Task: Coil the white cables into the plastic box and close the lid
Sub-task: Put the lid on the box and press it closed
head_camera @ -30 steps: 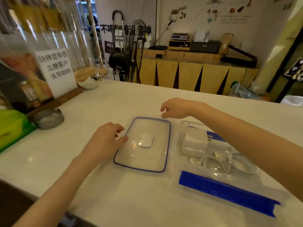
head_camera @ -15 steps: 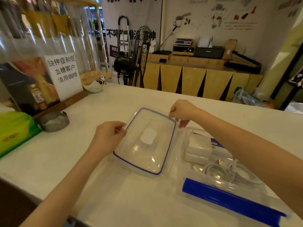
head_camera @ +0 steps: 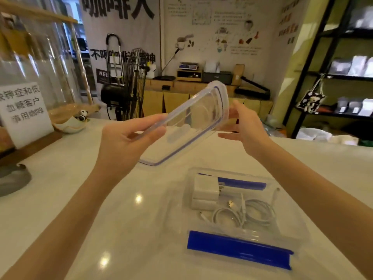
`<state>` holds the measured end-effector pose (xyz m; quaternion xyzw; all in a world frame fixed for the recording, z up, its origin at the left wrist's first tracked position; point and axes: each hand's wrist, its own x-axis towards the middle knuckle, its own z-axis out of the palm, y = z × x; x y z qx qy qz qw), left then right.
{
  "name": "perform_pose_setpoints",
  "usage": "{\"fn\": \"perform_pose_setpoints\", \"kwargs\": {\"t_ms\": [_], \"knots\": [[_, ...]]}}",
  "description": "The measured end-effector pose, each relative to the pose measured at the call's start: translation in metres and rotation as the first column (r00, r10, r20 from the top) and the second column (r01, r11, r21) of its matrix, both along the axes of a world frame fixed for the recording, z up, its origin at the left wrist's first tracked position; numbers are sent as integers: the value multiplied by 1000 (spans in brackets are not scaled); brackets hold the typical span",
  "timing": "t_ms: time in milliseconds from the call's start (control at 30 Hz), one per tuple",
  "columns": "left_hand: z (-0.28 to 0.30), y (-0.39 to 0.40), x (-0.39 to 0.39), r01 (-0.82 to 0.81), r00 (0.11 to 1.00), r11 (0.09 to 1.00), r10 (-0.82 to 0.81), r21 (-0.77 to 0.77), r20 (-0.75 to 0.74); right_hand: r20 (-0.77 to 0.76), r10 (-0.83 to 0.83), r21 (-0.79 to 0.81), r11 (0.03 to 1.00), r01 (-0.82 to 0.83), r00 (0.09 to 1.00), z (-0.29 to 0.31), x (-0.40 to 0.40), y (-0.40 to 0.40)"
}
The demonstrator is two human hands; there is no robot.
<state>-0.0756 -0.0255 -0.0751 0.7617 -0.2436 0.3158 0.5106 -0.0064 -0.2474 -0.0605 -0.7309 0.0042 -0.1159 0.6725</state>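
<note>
The counter (head_camera: 80,199) bears the open box (head_camera: 300,223), near right, cables (head_camera: 244,216) coiled inside. The lid (head_camera: 189,122) is tilted in the air, left hand (head_camera: 125,144) gripping its left edge, right hand (head_camera: 248,126) steadying the far end, fingers fairly straight. Level it over the box, rims matched, before pressing.

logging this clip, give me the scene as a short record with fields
lid: clear, blue seal, lifted off the counter, tilted
left hand: grips the lid's near end
right hand: fingers spread at the lid's far end
box: open on the counter, blue clips
cables: coiled inside the box
chargers: white, inside the box
counter: white
step left: close the lid
</note>
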Motion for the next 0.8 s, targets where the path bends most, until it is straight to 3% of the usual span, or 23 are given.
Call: {"fn": "perform_pose_setpoints", "kwargs": {"t_ms": [133,267,333,533,800], "knots": [[-2,-33,-5,7,959,961,-85,277,270,-53,-44,266,962,57,998,-3,-28,-33],[-14,-59,-9,-6,892,856,-229,517,391,-51,4,305,952,12,999,-14,-59,-66],[-22,-69,-12,29,874,814,-302,581,380,-17,30,255,967,-25,999,-23,-75,-80],[-47,-80,-21,183,877,739,-420,649,231,-18,-110,50,993,110,994,-61,-100,-101],[-64,-81,-30,309,880,667,-471,678,62,-32,-125,17,992,126,992,-88,-112,-99]]}}
